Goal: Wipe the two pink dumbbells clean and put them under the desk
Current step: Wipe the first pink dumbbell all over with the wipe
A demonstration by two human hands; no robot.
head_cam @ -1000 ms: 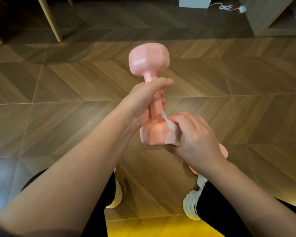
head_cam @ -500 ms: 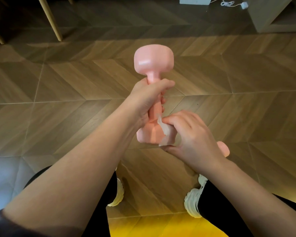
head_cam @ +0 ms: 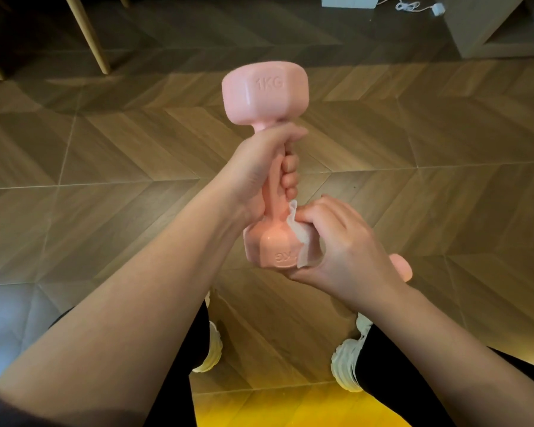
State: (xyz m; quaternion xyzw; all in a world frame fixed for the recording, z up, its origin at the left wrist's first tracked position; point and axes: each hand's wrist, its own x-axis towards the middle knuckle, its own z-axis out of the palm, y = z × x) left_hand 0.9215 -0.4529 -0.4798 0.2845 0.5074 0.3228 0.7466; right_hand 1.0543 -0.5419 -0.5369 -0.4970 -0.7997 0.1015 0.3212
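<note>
A pink dumbbell (head_cam: 264,94) marked 1KG is held upright above the floor, with my left hand (head_cam: 259,174) wrapped around its handle. My right hand (head_cam: 342,245) presses a white wipe (head_cam: 302,241) against the right side of the dumbbell's lower head. A second pink dumbbell (head_cam: 401,266) lies on the floor behind my right hand; only one rounded end shows.
Wooden herringbone floor (head_cam: 429,134) lies all around. Two slim wooden legs (head_cam: 88,35) stand at the far left. A grey cabinet (head_cam: 487,29) sits at the far right, with a white box (head_cam: 349,0) and cable beside it. My white shoes (head_cam: 349,362) are below.
The dumbbell has turned in my left hand, so the 1KG marking now faces me. My right hand has kept the wipe on the lower head, shifting slightly along it.
</note>
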